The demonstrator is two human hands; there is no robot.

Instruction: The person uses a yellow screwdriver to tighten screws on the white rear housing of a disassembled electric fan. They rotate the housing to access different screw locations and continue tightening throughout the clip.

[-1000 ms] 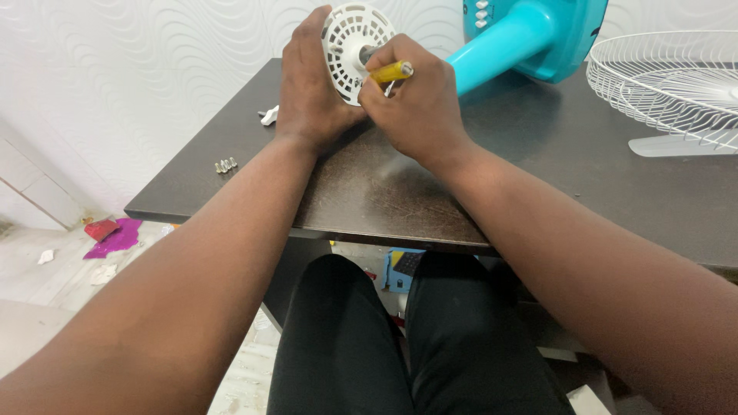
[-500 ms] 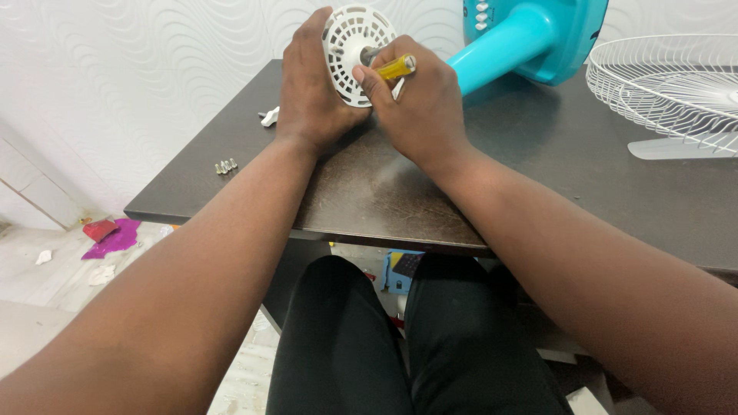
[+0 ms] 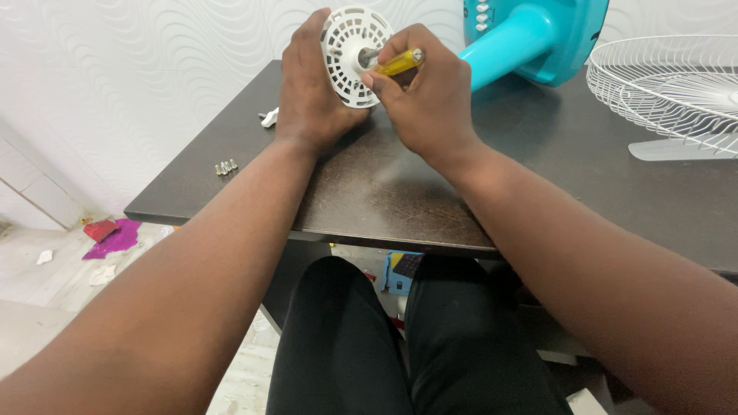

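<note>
Fingers of the left hand [image 3: 311,84] wrap the white vented motor cover [image 3: 350,54], holding it upright. Right hand [image 3: 427,96] pinches a yellow-handled screwdriver [image 3: 396,63] at the cover's centre.

White slotted round cover [image 3: 347,54] is being gripped by left hand [image 3: 311,84] above dark table [image 3: 400,184]; yellow-handled screwdriver [image 3: 396,63] is being pressed at its centre by right hand [image 3: 427,96]. Turquoise fan body [image 3: 530,38] is lying just behind.

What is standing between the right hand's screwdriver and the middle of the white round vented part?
Nothing visible. The right hand holds the yellow-handled screwdriver with its tip at the hub of the white vented disc, which the left hand holds upright from behind. The left fingers stay at the rim, off the hub.
</note>
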